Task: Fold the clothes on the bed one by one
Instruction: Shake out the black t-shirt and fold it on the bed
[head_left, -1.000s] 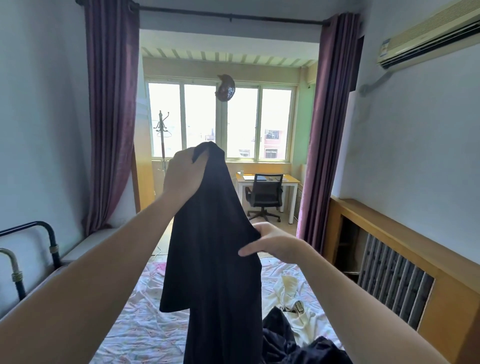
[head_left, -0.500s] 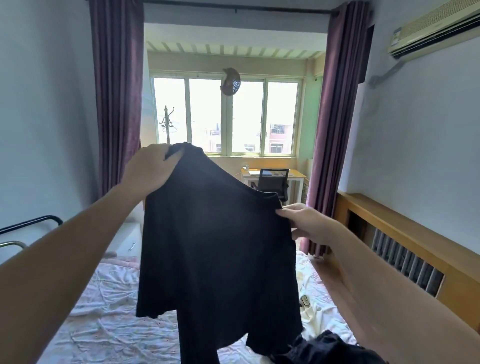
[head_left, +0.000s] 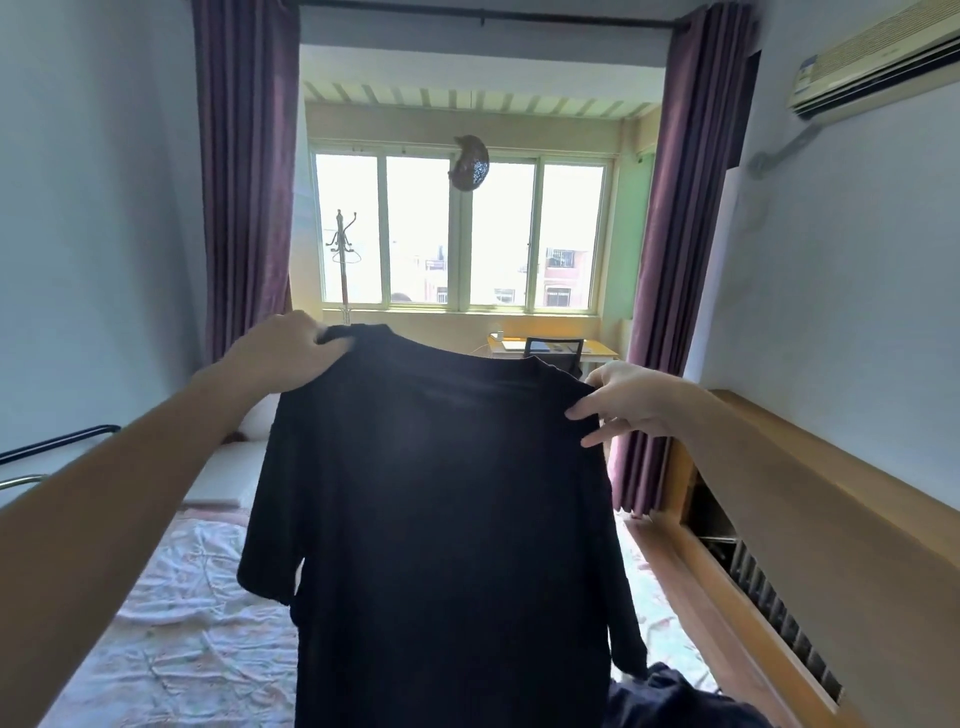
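Observation:
A black short-sleeved T-shirt (head_left: 441, 509) hangs spread out in the air in front of me, above the bed (head_left: 171, 639). My left hand (head_left: 283, 356) grips its left shoulder. My right hand (head_left: 631, 400) pinches its right shoulder. Both sleeves hang down at the sides. The shirt hides the middle of the bed. Another dark garment (head_left: 675, 699) lies crumpled on the bed at the lower right.
The bed has a pale patterned sheet and a metal rail (head_left: 57, 444) at the left. A wooden radiator cover (head_left: 810, 561) runs along the right wall. Purple curtains (head_left: 244, 171) frame a window alcove with a desk and chair (head_left: 553, 351).
My hands have moved apart and the shirt has spread from a bunched hang to full width. My right hand went from its middle to the right shoulder.

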